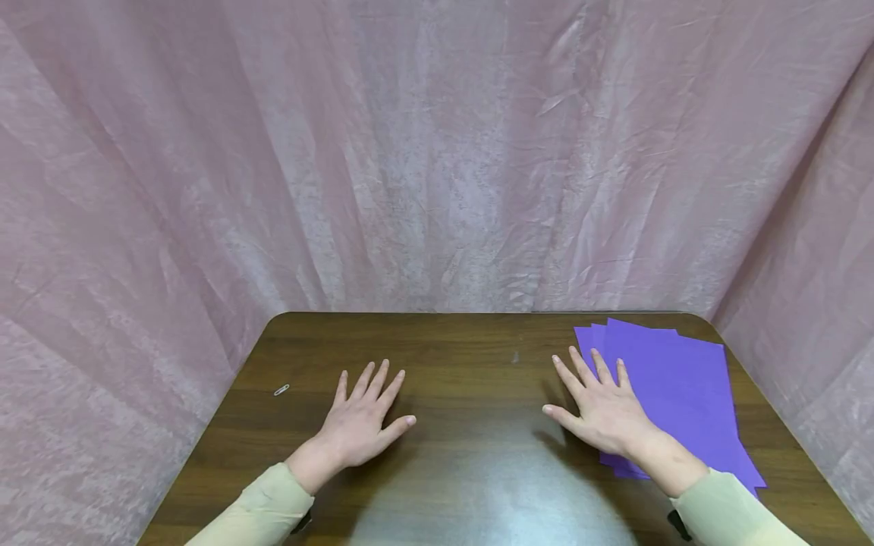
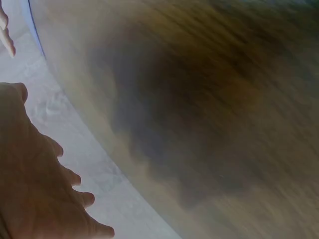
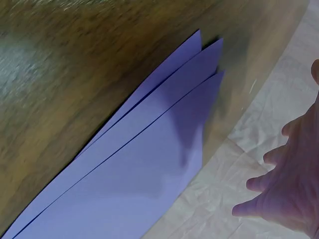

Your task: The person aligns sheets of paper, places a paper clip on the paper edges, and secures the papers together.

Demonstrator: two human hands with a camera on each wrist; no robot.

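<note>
Both hands are spread flat, palms down, over a dark wooden table, and neither holds anything. My left hand is left of centre with straight fingers; the left wrist view shows it at the lower left against blurred wood. My right hand is right of centre, its outer edge over the left border of a fanned stack of three purple paper sheets. I cannot tell whether it touches them. In the right wrist view the purple sheets fan out, with the right hand at the right edge.
A small metal paper clip lies near the table's left edge. A crumpled pink cloth backdrop hangs behind and around the table. Pale green sleeves cover both forearms. The table has rounded far corners.
</note>
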